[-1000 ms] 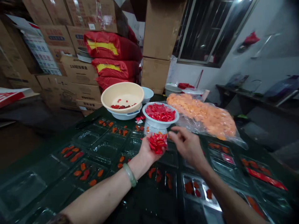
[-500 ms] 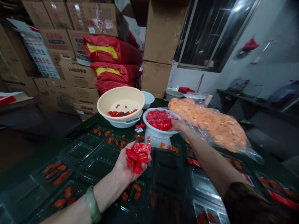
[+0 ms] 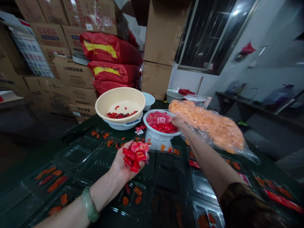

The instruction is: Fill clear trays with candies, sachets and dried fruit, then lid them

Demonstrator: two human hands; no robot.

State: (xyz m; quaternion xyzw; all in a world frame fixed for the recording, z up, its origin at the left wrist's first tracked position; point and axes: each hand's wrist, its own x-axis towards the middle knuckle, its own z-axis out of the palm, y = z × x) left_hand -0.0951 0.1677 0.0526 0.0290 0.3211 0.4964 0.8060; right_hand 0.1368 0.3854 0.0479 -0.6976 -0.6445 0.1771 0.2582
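My left hand, palm up with a green bangle at the wrist, cups several small shiny red packets above the clear plastic trays. At the right rim of a white bowl, my right hand reaches in with its fingers bent together over the heap of red packets. Its fingertips are partly hidden, and what they pinch cannot be made out. Below my left hand, a plastic tray has orange slices in its small compartments.
A cream basin holding red and dark pieces stands on a pale basin behind. To the right lies a big clear bag of orange pieces. Trays cover the dark table. Cardboard boxes and red sacks are stacked behind.
The view has shifted slightly to the right. My right hand has drawn up a little at the bowl's rim. My left hand still holds its red packets.
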